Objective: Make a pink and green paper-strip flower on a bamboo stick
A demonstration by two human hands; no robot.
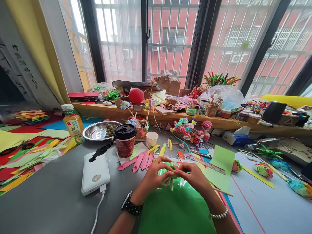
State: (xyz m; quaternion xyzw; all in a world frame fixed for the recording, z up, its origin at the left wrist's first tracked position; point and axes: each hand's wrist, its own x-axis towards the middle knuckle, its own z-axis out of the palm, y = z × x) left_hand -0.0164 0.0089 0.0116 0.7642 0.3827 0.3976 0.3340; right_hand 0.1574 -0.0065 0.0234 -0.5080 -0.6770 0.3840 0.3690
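Note:
My left hand (pixel 158 174) and my right hand (pixel 188 174) meet at the middle of the view, fingertips pinched together. Between them is a small folded paper piece (pixel 171 186), pale green with some pink; my fingers hide most of it. Below both hands spreads a shiny green sheet or bag (pixel 177 211). Just left of my left hand lie several pink paper strips (pixel 139 161) with pointed ends. Light green paper (pixel 220 167) with a ruler (pixel 208 164) across it lies to the right of my right hand. Scissors (pixel 180 158) rest beyond my fingers.
A lidded coffee cup (pixel 125 141), a small paper cup (pixel 152 139) and a metal bowl (pixel 94 130) stand behind the strips. A white power bank (pixel 95 174) with a cable lies left. Paper flowers (pixel 186 128) are at the back, a juice bottle (pixel 73 123) far left.

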